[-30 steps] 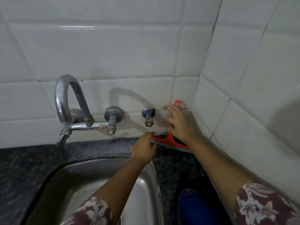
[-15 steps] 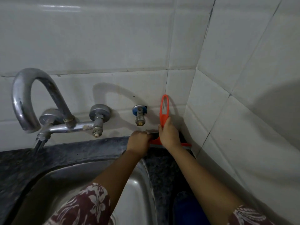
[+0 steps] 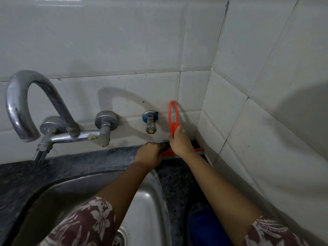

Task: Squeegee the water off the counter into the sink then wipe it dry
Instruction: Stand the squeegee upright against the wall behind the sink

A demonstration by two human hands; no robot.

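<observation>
Squeegee (image 3: 173, 119) centre-right of frame: blade on the counter (image 3: 175, 176) at the back wall (image 3: 106, 50), long axis left-right, handle upright. Right hand (image 3: 179, 142) wraps the handle, left hand (image 3: 149, 155) curls onto the blade's left end; sink (image 3: 149, 201) lies lower-left.

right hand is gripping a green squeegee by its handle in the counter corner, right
Wrong colour: the squeegee is orange, not green, as the head view shows. The right hand does grip its handle in the counter corner.

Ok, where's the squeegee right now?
Head view: the squeegee stands in the back right corner of the counter, right of the small tap, right hand gripping its handle, left hand holding the blade's left end.
</observation>
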